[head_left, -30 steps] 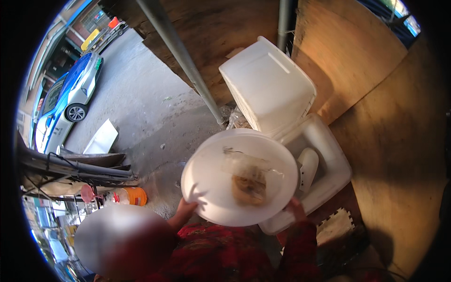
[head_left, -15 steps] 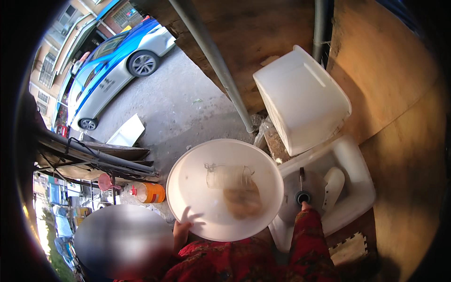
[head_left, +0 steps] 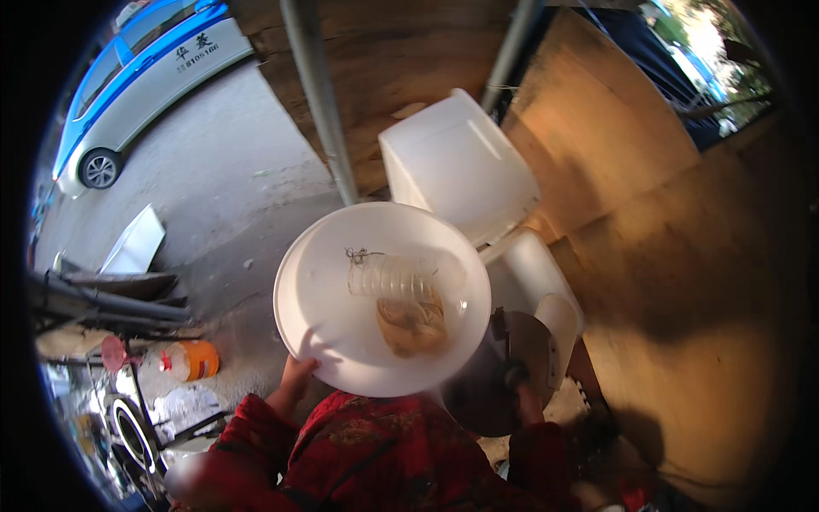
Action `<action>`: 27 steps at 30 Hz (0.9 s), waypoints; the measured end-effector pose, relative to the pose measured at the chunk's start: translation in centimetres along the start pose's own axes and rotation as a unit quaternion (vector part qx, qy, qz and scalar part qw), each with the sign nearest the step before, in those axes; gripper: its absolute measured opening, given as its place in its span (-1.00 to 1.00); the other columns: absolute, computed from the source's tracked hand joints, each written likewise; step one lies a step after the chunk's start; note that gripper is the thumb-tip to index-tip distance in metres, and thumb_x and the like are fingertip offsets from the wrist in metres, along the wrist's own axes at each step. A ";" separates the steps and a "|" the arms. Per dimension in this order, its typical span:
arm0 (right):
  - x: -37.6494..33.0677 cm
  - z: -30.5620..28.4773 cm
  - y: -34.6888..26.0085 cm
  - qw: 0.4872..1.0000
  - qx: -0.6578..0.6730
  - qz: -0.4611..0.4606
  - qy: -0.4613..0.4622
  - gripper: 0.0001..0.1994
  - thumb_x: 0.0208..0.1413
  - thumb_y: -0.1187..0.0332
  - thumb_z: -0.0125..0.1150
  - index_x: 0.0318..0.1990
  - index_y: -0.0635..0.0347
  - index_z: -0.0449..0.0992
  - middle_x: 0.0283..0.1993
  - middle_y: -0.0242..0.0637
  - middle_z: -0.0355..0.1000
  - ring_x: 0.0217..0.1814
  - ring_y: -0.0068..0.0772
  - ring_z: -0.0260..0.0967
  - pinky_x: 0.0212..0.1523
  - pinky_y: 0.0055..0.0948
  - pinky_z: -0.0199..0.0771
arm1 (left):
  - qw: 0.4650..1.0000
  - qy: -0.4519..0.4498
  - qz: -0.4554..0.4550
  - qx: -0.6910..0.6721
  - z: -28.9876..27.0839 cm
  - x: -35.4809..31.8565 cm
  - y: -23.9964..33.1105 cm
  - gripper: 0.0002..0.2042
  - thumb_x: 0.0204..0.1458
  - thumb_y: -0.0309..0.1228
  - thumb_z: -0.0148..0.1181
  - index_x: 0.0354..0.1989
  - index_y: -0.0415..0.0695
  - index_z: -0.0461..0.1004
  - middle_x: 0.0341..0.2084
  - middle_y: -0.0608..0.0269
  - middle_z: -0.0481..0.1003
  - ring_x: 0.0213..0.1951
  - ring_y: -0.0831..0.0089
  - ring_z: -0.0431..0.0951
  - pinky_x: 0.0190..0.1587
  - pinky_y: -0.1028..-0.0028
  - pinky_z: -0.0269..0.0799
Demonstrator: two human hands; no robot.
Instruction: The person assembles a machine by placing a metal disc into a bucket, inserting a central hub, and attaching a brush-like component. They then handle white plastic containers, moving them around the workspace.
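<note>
Nearest the camera, red patterned sleeves come up from the lower edge. The left hand (head_left: pixel 294 380) closes on the near-left rim of a round white basin (head_left: pixel 328 311), thumb over the lip and fingers hidden beneath, forearm rising steeply from below. The basin sits level in front of the chest, so its weight lies up and to the right of that hand.

Inside the basin, right of centre, a clear ribbed plastic cup (head_left: pixel 394 277) lies on its side, its long axis running left to right, and a crumpled brownish clear bag (head_left: pixel 411 324) touches it on the near side.

The right hand (head_left: pixel 522 399) is at the basin's near-right edge, in shadow; it looks closed around a dark handle or knob (head_left: pixel 510 375), though I cannot tell the grip for certain. It is nearer the cup and bag than the left hand is.

Beyond, a white plastic tub (head_left: pixel 456 162) sits overturned on more white containers (head_left: pixel 525 273), against plywood boards (head_left: pixel 674 247). Farther left lie grey pavement, an orange jug (head_left: pixel 192 360) and a blue-and-white car (head_left: pixel 141 72).
</note>
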State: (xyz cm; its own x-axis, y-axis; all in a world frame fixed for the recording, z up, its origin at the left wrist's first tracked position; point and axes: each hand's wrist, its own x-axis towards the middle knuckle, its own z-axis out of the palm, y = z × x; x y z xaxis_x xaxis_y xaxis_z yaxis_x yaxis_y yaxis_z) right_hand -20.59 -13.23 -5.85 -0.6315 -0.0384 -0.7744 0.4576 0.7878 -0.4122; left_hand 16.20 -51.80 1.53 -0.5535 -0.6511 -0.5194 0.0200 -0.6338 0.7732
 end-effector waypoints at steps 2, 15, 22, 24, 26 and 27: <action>-4.9 -1.7 1.5 0.998 0.026 0.003 0.054 -0.63 -0.12 0.08 0.14 -0.46 0.29 0.47 -0.58 -0.34 0.31 -0.55 -0.47 0.22 -0.53 -0.33 0.18 | 0.998 -0.058 -0.001 0.028 1.0 2.7 0.4 -0.23 -0.26 -0.64 -0.11 0.29 -0.11 -0.08 -0.10 -0.06 0.37 -0.17 0.02 0.51 -0.17 0.22 0.47; -25.0 6.5 19.4 0.936 0.257 0.181 0.156 -0.72 -0.11 0.16 0.14 -0.45 0.24 0.40 -0.61 -0.35 0.29 -0.70 -0.49 0.17 -0.69 -0.41 0.18 | 0.915 -0.165 -0.175 0.323 14.1 15.3 -12.6 -0.50 -0.25 -0.60 -0.05 0.01 -0.28 0.20 -0.37 0.02 0.44 -0.46 0.22 0.52 -0.63 0.37 0.54; -31.1 14.9 26.9 0.872 0.417 0.220 0.133 -0.67 -0.09 0.10 0.16 -0.47 0.23 0.39 -0.61 -0.37 0.26 -0.69 -0.51 0.15 -0.71 -0.47 0.15 | 0.820 -0.239 -0.147 0.499 13.4 18.6 -21.9 -0.60 -0.18 -0.44 0.18 -0.17 -0.27 0.21 -0.29 0.00 0.28 -0.37 0.16 0.42 -0.55 0.28 0.51; -32.8 17.4 29.4 0.841 0.463 0.232 0.158 -0.67 -0.10 0.09 0.17 -0.47 0.22 0.39 -0.62 -0.37 0.26 -0.69 -0.51 0.15 -0.72 -0.46 0.14 | 0.670 -0.366 0.030 0.645 13.1 18.2 -22.3 -0.54 -0.20 -0.37 0.24 -0.14 -0.28 0.22 -0.18 -0.07 0.26 -0.26 0.08 0.40 -0.42 0.17 0.45; -35.2 20.1 32.4 0.831 0.466 0.247 0.179 -0.64 -0.11 0.06 0.19 -0.48 0.23 0.39 -0.61 -0.35 0.25 -0.64 -0.47 0.19 -0.68 -0.43 0.16 | 0.862 -0.151 -0.257 0.411 14.4 15.5 -22.3 -0.45 -0.20 -0.32 0.26 -0.03 -0.29 0.21 -0.06 -0.18 0.23 -0.11 -0.04 0.34 -0.22 0.08 0.38; -36.5 21.4 33.9 0.824 0.476 0.239 0.194 -0.64 -0.12 0.05 0.19 -0.47 0.23 0.39 -0.61 -0.35 0.25 -0.64 -0.47 0.20 -0.67 -0.42 0.17 | 0.849 -0.112 -0.104 0.506 15.5 12.1 -23.1 -0.39 -0.20 -0.32 0.26 0.05 -0.28 0.17 -0.01 -0.20 0.20 -0.05 -0.08 0.30 -0.10 0.11 0.32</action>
State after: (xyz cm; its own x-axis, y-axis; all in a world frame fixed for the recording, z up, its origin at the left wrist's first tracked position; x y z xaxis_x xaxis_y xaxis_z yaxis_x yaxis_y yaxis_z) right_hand 31.37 1.78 -1.82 -0.3039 0.4807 -0.8226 0.8795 -0.1904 -0.4362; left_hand -3.88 -38.54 -17.00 -0.6035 -0.4021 -0.6886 -0.7608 0.0318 0.6482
